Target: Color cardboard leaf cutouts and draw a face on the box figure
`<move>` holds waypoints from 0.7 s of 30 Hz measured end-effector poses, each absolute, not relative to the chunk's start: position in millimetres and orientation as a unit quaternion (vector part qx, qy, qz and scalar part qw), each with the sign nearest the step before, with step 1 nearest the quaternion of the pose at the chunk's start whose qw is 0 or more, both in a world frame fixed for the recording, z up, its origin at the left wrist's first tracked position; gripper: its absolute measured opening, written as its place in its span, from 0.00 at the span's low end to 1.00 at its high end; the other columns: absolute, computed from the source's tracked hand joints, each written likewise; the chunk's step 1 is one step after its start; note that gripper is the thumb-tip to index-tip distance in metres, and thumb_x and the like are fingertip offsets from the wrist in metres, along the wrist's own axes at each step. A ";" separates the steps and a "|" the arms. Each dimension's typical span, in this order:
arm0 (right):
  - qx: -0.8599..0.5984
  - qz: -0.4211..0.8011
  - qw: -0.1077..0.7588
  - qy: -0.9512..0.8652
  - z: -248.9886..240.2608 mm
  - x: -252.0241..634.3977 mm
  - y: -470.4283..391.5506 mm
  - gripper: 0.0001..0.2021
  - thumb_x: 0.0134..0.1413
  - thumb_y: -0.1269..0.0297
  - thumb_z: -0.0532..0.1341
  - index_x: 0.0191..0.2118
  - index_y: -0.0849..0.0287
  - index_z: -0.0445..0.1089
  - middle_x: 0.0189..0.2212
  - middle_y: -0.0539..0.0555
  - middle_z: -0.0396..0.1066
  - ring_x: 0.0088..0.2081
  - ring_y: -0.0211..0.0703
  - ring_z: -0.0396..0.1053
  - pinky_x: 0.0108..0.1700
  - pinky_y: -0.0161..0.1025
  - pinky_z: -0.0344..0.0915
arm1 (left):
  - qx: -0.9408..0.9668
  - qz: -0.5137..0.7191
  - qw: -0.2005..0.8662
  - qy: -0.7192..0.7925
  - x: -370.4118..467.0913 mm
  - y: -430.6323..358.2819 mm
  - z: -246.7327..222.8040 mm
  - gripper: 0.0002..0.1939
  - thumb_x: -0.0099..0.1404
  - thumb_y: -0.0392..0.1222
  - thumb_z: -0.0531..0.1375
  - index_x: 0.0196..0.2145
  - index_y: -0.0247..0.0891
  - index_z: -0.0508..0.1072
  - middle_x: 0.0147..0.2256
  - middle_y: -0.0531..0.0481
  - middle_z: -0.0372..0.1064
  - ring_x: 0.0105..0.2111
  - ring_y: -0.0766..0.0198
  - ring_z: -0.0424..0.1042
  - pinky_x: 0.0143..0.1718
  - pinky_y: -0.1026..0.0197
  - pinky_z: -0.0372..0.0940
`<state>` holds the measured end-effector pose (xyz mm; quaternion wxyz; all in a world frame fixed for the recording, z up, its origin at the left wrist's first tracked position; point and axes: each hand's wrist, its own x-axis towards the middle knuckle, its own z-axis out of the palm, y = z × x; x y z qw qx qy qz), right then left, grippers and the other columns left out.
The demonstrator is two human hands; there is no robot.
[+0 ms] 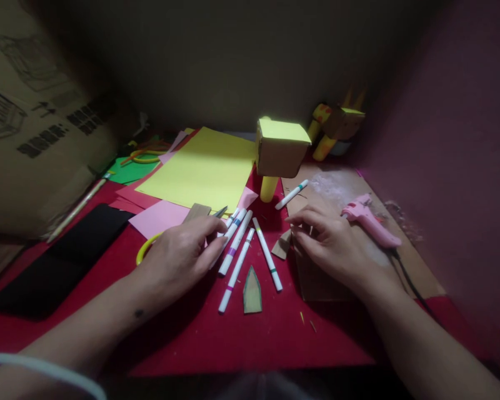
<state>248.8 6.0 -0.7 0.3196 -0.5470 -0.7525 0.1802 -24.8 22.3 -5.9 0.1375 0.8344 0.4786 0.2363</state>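
My left hand [185, 243] rests over yellow-handled scissors [146, 248], whose blade tip shows beyond my fingers. Its thumb and index finger are slightly apart, their tips beside several white markers [235, 244] fanned out on the red tabletop. My right hand [331, 244] hovers palm down over a cardboard sheet, fingers loosely curved with a gap at the thumb. Close to its fingertips lies a small cut cardboard piece [281, 245]; contact is unclear. Between my hands is a pointed cardboard piece [253, 291] with a green outline. A separate marker [292, 194] lies farther back.
A cardboard box head on a yellow tube [268, 189] stands ahead, with a finished-looking cardboard animal [345, 123] behind. Yellow paper [200, 166] and pink sheets lie left. A pink glue gun [370, 219] with its cord is right. A black flat object [58, 258] lies left.
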 end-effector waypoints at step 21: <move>-0.401 0.140 0.176 -0.888 -10.7 250.6 9.3 0.19 0.54 0.76 0.66 0.52 0.62 0.72 0.43 0.59 0.74 0.45 0.49 0.69 0.45 0.44 0.70 | 0.874 0.250 0.176 0.377 -7.4 23.8 -11.5 0.10 0.73 0.40 0.55 0.40 0.35 0.75 0.34 0.48 0.76 0.31 0.62 0.74 0.32 0.62 0.65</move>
